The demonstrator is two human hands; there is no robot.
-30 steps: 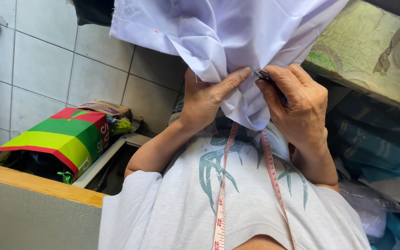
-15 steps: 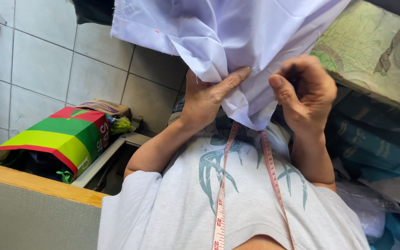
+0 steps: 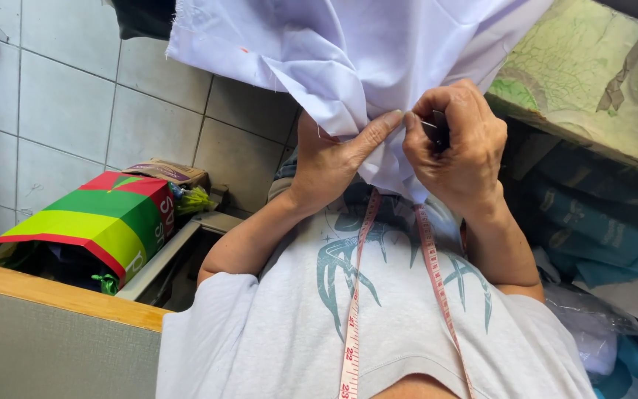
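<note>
A pale lilac cloth [image 3: 348, 52] hangs bunched in front of me. My left hand [image 3: 330, 159] pinches a fold of it between thumb and fingers. My right hand [image 3: 455, 144] is closed around a small dark metal tool [image 3: 437, 129], its tip pressed against the cloth right beside my left thumb. What kind of tool it is cannot be made out. A pink measuring tape [image 3: 356, 295] lies draped around my neck and down over my grey printed shirt [image 3: 378, 325].
A red, green and yellow carton [image 3: 97, 218] sits on the tiled floor [image 3: 60, 103] at left. A wooden-edged grey panel [image 3: 46, 318] is at lower left. A green patterned tabletop [image 3: 592, 81] is at upper right, with teal fabric [image 3: 592, 222] and plastic bags beneath.
My right hand swung away from the cloth and came back, now closed tighter with the tool against the fold. My left hand kept its pinch on the cloth.
</note>
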